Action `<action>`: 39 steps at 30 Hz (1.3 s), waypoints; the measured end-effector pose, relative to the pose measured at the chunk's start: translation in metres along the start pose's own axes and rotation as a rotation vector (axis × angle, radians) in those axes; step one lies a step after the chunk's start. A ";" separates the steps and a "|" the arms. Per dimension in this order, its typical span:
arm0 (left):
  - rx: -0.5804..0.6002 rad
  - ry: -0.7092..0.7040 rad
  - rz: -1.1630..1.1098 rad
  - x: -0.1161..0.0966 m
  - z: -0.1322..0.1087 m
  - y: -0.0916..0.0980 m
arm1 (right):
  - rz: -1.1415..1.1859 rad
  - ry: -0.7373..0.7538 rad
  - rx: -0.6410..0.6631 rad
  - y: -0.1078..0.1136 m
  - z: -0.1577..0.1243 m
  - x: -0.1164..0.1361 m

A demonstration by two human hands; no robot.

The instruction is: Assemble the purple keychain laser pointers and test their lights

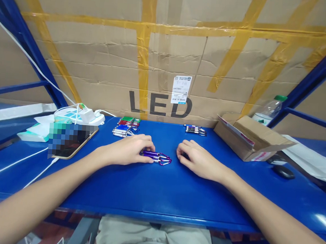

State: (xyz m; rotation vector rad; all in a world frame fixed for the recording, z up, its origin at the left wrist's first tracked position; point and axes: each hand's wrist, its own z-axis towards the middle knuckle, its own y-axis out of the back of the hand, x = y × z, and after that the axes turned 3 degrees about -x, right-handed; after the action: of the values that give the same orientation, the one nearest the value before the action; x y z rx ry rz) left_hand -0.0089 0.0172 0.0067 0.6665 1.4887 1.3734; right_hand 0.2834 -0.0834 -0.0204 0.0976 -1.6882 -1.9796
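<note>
1. Left hand (130, 149) lies palm down, fingertips on purple flashlights (157, 158); whether it grips them I cannot tell.
2. Right hand (198, 159), half-curled with nothing visible in it, rests at 3 o'clock of them on blue table (158, 188).

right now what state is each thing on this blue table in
purple metal keychain flashlights, lying flat, side by side
left hand, palm down, fingertips over their ends
right hand, curled on the blue table, apart from the purple ones
brown cardboard box, flaps open
clear plastic bottle, upright, green cap on
gold-cased phone, lying flat, white cable at its near end
</note>
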 end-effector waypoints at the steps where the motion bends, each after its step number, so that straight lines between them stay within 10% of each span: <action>1: 0.001 -0.003 -0.007 0.000 0.000 -0.001 | 0.009 0.003 0.001 0.000 0.000 0.000; 26: -0.121 -0.119 -0.118 -0.009 0.009 -0.034 | 0.247 0.233 -0.019 -0.012 0.000 0.019; 39: -0.059 -0.069 -0.145 0.003 0.003 -0.018 | 0.164 0.198 0.029 -0.005 -0.001 0.022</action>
State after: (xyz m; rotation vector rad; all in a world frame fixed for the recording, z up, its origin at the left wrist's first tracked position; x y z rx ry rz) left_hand -0.0033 0.0169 -0.0109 0.5522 1.4085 1.2659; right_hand 0.2634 -0.0935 -0.0191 0.1551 -1.5467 -1.7645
